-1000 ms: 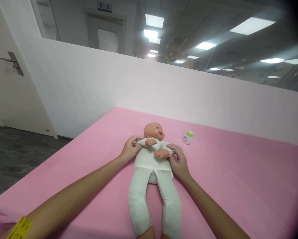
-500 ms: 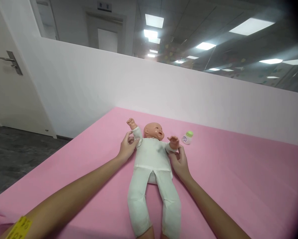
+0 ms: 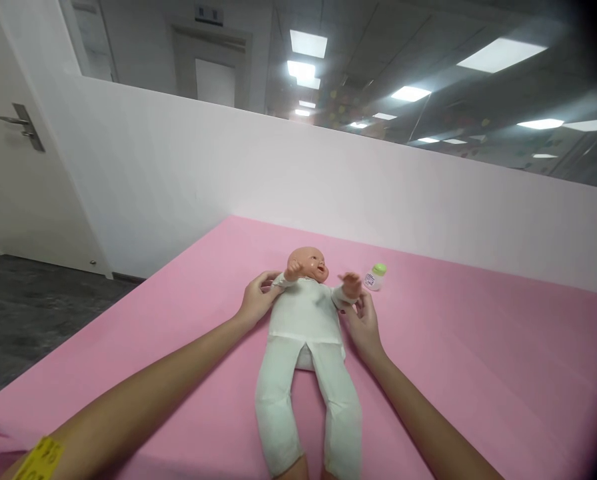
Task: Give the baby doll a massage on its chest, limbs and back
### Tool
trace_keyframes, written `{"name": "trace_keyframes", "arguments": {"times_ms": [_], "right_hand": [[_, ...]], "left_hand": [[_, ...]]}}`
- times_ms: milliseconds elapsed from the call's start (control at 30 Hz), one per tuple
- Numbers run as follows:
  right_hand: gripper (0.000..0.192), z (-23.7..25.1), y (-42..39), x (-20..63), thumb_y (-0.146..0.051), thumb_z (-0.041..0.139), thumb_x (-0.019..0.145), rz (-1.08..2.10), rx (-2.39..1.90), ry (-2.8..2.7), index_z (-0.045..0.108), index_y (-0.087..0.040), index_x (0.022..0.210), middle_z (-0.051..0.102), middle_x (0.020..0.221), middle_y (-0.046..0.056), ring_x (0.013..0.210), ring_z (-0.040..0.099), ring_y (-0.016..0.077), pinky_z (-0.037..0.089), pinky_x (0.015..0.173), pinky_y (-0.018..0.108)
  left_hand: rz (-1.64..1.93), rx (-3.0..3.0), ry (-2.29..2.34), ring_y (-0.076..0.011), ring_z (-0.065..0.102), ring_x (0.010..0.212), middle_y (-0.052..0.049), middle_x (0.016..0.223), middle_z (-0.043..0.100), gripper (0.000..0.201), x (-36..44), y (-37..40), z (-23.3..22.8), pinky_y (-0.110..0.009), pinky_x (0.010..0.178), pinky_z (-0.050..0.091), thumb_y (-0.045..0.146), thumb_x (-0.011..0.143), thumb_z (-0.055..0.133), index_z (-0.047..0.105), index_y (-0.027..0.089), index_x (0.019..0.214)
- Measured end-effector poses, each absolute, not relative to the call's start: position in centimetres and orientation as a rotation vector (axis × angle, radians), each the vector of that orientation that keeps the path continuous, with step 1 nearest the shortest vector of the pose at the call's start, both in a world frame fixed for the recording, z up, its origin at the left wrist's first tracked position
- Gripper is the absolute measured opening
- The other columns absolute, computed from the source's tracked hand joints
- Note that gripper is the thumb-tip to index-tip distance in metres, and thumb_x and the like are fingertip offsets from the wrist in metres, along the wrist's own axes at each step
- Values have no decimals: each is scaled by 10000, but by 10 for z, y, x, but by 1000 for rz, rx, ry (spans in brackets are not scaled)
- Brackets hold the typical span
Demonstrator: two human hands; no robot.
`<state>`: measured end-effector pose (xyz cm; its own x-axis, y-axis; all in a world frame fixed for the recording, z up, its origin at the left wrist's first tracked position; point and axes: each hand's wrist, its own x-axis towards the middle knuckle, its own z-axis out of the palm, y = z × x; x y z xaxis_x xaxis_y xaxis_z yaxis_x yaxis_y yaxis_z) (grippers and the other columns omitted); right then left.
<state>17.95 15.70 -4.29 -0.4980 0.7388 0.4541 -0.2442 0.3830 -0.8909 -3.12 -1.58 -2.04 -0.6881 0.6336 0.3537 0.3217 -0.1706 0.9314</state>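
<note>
A doll (image 3: 303,333) lies face-up, head toward 12 o'clock, left hand (image 3: 257,303) and right hand (image 3: 362,325) grasping its arms; bottle (image 3: 373,277) at 2 o'clock.

One doll (image 3: 306,333) lies on its back on the one pink bench (image 3: 478,360), and two hands are on it, the left hand (image 3: 257,303) at one shoulder and the right hand (image 3: 363,325) at the other. One small bottle (image 3: 374,277) with a green cap stands just beside the doll's head. One door (image 3: 18,173) with a single handle stands well apart from the doll.
</note>
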Motion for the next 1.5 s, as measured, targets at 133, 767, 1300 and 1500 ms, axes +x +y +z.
{"name": "trace_keyframes", "arguments": {"times_ms": [133,767,1300,1500], "right_hand": [[392,-47,166,179,-451,684,913,1334,-510,-1600,581,-242,1228,684,1151,72,1031,660,245,574,811,375],[481,-42,160,184,-66,553,774,899,-156,-2060,719,-296,1163,631,1237,84,1226,577,291,484,1042,504],[442,-32,155,190,-191,652,870,895,-91,-2111,698,-317,1291,593,1283,93,1263,553,300,469,1089,515],[414,-29,154,193,-295,695,896,902,-91,-2132,700,-324,1309,599,1291,99,1282,539,315,450,1107,532]], "left_hand": [[2046,996,1822,-248,687,987,-93,1122,726,389,-35,-14,-25,-353,828,548,375,864,724,625,204,1199],[1924,1210,1863,-272,637,1170,-79,1226,698,262,-33,-15,-24,-374,951,528,335,868,705,794,264,1103],[1927,1178,1885,-267,657,1130,-82,1206,709,253,-28,-15,-20,-358,912,544,344,860,720,776,239,1084],[1928,1191,1866,-278,655,1140,-88,1222,707,261,-29,-15,-20,-369,906,546,344,871,702,772,235,1098]]}}
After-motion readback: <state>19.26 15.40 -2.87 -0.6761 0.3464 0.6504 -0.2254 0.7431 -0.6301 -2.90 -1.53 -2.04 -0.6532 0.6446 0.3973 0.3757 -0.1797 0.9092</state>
